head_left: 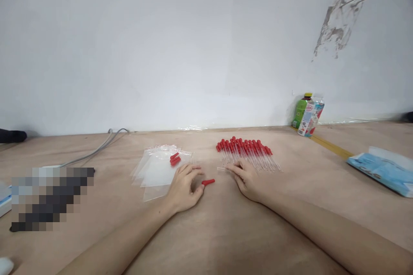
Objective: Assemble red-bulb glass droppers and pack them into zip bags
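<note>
My left hand [187, 187] is closed at the thumb and a finger on a red rubber bulb [208, 181], whose narrow end points right. Its other fingers reach forward beside the bags. Between the fingertips of my right hand [245, 178] is a thin clear tube [222, 169], its free end pointing left toward the bulb. Just beyond the right hand lies a row of droppers [244, 145], clear stems with red bulbs, side by side. Several clear zip bags [155, 176] are fanned out left of my left hand, with a few loose red bulbs [175, 161] on top.
A green bottle [300, 112] and a printed pouch [310, 119] stand by the wall at the right. Nearer lies a blue packet [380, 171] beside a yellow strip [335, 148]. On the left are a grey cable [97, 149] and a blurred-out dark object [53, 202].
</note>
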`<state>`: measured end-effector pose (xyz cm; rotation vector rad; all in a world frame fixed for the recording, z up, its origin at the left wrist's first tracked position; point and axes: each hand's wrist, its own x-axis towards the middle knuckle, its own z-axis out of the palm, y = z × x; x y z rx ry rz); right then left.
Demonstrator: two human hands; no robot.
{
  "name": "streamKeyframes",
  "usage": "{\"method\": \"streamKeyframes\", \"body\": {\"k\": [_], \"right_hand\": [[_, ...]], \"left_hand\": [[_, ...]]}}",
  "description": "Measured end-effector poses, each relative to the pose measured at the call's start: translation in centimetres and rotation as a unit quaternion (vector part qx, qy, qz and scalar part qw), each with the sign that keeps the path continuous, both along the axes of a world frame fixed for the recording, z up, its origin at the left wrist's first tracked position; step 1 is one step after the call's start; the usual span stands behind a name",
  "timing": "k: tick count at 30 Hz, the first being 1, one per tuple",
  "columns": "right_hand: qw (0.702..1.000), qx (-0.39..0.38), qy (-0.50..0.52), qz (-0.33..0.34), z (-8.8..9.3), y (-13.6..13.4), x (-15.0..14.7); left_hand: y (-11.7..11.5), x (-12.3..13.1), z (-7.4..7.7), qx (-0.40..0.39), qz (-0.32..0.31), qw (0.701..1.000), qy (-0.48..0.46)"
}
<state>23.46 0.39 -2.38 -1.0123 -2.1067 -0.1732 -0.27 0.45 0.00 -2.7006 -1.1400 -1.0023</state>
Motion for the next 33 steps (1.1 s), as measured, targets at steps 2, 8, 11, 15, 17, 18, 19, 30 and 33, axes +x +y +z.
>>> {"method": "streamKeyframes", "body": {"k": [2, 8, 11, 15, 17, 18, 19, 30, 33], "right_hand": [[1.000, -0.003, -0.014, 0.005, 0.4, -0.1, -0.2], [0.999, 0.013, -0.032, -0.004, 0.6, 0.1, -0.3], [0.999, 0.018, -0.030, -0.003, 0.5, 0.1, -0.4], [0.999, 0.031, -0.010, 0.012, 1.1, -0.6, -1.0], [0.999, 0.033, -0.007, 0.021, 1.6, -1.1, -1.5], [0.999, 0.033, -0.006, 0.026, 1.8, -1.3, -1.7], [0.999, 0.033, -0.004, 0.029, 1.9, -1.4, -1.9], [0.997, 0.055, -0.032, 0.053, 0.8, -0.9, -2.0], [0.995, 0.066, -0.031, 0.062, 0.5, -0.6, -2.0]], "left_hand": [[0.3, 0.2, -0.2, 0.010, 0.016, 1.000, 0.015], [1.4, 1.2, -1.1, -0.009, 0.002, 0.999, 0.052], [1.5, 1.2, -1.3, -0.002, -0.011, 0.999, 0.036], [1.2, 1.0, -1.2, -0.017, -0.031, 0.999, 0.000], [1.0, 1.0, -1.2, -0.027, -0.043, 0.999, -0.010], [0.9, 1.0, -1.2, -0.030, -0.047, 0.998, -0.013], [0.9, 1.0, -1.2, -0.031, -0.050, 0.998, -0.016], [0.1, 1.2, -0.6, -0.079, -0.071, 0.994, -0.034], [-0.1, 1.2, -0.5, -0.106, -0.071, 0.991, -0.036]]}}
